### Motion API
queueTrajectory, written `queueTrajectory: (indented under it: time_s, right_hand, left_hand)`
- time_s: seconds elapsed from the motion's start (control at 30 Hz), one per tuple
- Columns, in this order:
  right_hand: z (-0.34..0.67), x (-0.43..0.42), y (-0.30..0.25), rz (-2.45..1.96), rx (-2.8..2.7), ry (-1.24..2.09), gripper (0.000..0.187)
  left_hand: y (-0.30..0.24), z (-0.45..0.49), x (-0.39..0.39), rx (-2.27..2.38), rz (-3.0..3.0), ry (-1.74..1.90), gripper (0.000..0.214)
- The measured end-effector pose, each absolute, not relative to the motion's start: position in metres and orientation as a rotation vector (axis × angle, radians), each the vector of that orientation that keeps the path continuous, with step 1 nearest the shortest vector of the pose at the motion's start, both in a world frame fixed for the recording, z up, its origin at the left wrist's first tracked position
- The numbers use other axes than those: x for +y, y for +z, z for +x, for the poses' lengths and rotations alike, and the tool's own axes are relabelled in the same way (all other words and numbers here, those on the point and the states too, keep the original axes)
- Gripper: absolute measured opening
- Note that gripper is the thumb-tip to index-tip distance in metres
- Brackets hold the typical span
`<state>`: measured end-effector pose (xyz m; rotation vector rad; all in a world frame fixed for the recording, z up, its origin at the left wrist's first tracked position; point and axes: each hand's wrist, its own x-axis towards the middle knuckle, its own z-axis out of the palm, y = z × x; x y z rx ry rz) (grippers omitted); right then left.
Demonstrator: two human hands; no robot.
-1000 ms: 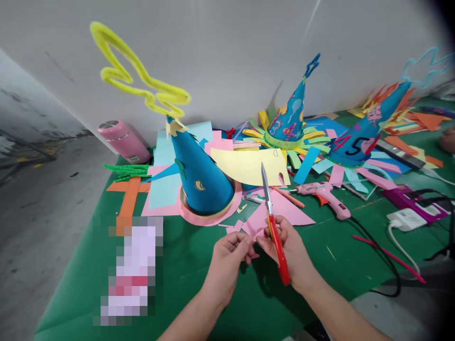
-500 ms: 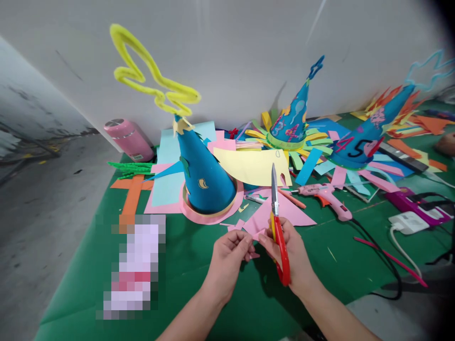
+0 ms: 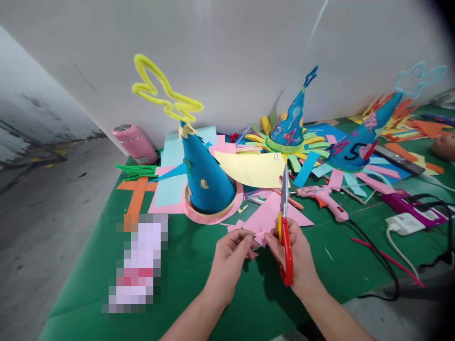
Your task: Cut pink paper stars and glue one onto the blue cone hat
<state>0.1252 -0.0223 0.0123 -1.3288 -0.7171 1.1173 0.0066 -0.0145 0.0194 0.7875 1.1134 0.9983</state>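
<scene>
Green bench (image 3: 167, 293) across the whole scene, crowded toward the far side and the right. At left, a blue cone hat (image 3: 216, 187) standing on a pink brim, topped with a yellow fuzzy loop (image 3: 183, 103). At far right, a second cone hat (image 3: 341, 147), leaning right, marked with a black 5 and fringed with paper strips. Between these two and farther back, a smaller patterned cone hat (image 3: 296, 121), also leaning right. Just right of the left hat, a cream paper sheet (image 3: 249, 170); nearer, a pink paper triangle (image 3: 266, 210) flat on the bench. At far left, a pink bottle (image 3: 137, 144) close to the wall (image 3: 241, 57). At near left, a lilac shape (image 3: 145, 239), too pixelated to name.

Hands at near centre, both closed. Left hand (image 3: 231, 260) pinching between thumb and fingers; right hand (image 3: 298, 255) curled around a handle, thumb and fingertip reaching toward the left. To the right, a pink glue gun (image 3: 327, 194), nozzle pointing left. In the right hand, red-handled scissors (image 3: 288, 251), blades upward toward the far side. Smallest, between both sets of fingertips and touching both, a small pink paper piece (image 3: 261, 238), just on the near side of the triangle.
</scene>
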Motion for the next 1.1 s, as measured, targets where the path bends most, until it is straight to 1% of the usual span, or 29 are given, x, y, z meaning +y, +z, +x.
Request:
queueTrajectory:
  time_s: [0.4, 0.57, 0.67, 0.83, 0.93, 1.1]
  right_hand:
    - [0.123, -0.028, 0.013, -1.288, -0.708, 1.098, 0.039]
    - [0.122, -0.026, 0.018, -1.306, -0.733, 1.073, 0.033]
    - [0.121, -0.025, 0.017, -1.314, -0.738, 1.07, 0.032]
    - [0.126, -0.02, 0.015, -1.25, -0.712, 1.163, 0.038]
    - [0.136, -0.022, 0.017, -1.29, -0.737, 1.188, 0.041]
    - [0.153, -0.042, 0.021, -1.283, -0.819, 1.314, 0.035]
  left_hand:
    - [0.023, 0.025, -0.019, 1.038, 0.569, 1.125, 0.015]
    - [0.023, 0.026, -0.018, 1.075, 0.626, 1.142, 0.012]
    - [0.023, 0.026, -0.017, 1.084, 0.648, 1.127, 0.014]
    - [0.026, 0.022, -0.01, 1.071, 0.571, 1.107, 0.015]
    - [0.031, 0.017, -0.002, 1.031, 0.499, 1.11, 0.014]
    - [0.043, 0.011, 0.015, 0.951, 0.46, 1.143, 0.016]
